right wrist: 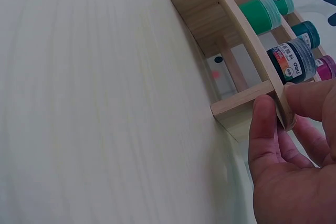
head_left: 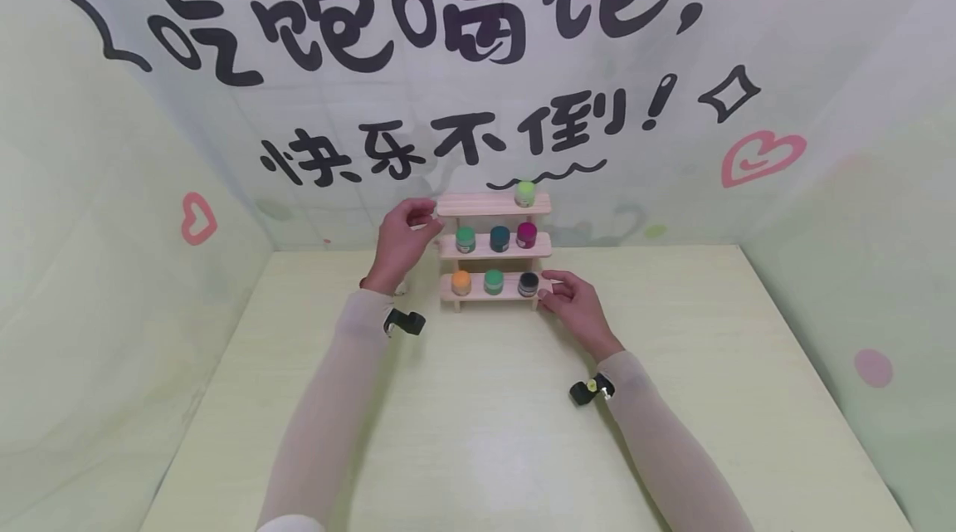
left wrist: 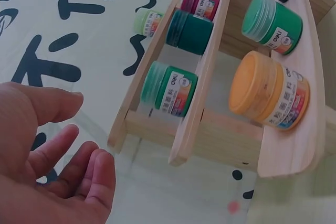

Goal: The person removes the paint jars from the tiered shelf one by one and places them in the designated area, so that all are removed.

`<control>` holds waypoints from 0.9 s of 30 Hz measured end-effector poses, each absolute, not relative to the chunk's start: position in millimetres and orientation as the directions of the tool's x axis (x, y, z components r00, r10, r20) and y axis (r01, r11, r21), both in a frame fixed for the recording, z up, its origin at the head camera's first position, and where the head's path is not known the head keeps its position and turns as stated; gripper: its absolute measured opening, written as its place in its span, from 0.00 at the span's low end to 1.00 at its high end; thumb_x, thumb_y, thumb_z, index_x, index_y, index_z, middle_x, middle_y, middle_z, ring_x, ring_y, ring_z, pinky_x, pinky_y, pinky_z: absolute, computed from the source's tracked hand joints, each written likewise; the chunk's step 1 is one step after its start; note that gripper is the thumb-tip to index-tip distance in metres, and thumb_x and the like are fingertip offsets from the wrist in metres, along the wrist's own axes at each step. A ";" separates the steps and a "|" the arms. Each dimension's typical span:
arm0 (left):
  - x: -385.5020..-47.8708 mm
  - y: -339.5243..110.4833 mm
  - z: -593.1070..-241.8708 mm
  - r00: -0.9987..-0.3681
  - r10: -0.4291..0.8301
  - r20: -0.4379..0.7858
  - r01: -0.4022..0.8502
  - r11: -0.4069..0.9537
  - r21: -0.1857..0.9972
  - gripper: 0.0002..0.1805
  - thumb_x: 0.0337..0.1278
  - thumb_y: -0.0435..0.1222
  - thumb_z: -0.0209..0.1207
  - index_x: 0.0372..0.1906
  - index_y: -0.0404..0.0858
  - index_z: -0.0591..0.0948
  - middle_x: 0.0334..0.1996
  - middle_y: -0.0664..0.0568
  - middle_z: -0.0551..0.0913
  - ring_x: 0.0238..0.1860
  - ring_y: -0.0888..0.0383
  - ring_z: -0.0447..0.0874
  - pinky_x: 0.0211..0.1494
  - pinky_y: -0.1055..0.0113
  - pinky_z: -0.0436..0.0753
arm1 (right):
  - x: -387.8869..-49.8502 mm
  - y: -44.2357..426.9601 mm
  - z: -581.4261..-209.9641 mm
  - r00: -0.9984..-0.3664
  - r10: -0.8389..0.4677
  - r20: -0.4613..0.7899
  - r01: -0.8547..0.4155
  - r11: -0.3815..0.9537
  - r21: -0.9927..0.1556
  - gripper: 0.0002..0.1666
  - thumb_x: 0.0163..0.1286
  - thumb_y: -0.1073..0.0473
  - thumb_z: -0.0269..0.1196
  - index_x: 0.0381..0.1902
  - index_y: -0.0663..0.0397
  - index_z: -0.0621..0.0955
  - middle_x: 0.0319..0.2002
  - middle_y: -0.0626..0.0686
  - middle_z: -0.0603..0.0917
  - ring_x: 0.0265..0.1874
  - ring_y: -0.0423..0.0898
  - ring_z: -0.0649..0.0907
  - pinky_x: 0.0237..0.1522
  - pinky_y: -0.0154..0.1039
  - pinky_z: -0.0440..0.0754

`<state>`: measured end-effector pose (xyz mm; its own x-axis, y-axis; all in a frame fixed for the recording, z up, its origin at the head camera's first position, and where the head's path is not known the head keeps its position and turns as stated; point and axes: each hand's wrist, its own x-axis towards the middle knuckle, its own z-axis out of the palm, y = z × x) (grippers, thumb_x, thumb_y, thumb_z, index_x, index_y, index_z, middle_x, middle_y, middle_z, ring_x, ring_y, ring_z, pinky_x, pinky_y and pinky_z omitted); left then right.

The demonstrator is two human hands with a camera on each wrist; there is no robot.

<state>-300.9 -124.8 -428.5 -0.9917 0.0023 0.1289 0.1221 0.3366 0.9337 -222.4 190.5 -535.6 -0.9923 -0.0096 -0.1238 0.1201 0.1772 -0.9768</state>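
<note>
A three-tier wooden rack (head_left: pixel 495 204) stands at the back of the table. Its top shelf bears a light green jar (head_left: pixel 525 194); the middle one a green jar (head_left: pixel 465 239), a teal jar (head_left: pixel 499 239) and a magenta jar (head_left: pixel 526 235). On the bottom are an orange jar (head_left: pixel 461 283), another green jar (head_left: pixel 494 281) and a dark jar (head_left: pixel 528 284). Beside the top shelf's left end is my left hand (left wrist: pixel 50 150), fingers loosely bent around nothing. My right hand (right wrist: pixel 294 145) pinches the bottom shelf's right end between thumb and fingers.
Behind the rack hangs a white cloth (head_left: pixel 336 100) with large black characters and pink hearts. Similar cloth walls flank the pale table (head_left: pixel 478 407) on both sides. Each wrist carries a small black camera.
</note>
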 end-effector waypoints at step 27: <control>-319.7 -40.4 -404.5 -0.995 0.055 0.088 0.102 0.380 0.919 0.22 0.65 0.41 0.72 0.61 0.44 0.83 0.56 0.49 0.86 0.58 0.55 0.85 0.66 0.62 0.85 | -223.1 191.5 -536.4 -0.991 -0.007 -0.130 0.127 0.184 -0.975 0.27 0.75 0.61 0.69 0.69 0.55 0.79 0.46 0.59 0.88 0.43 0.44 0.91 0.49 0.35 0.91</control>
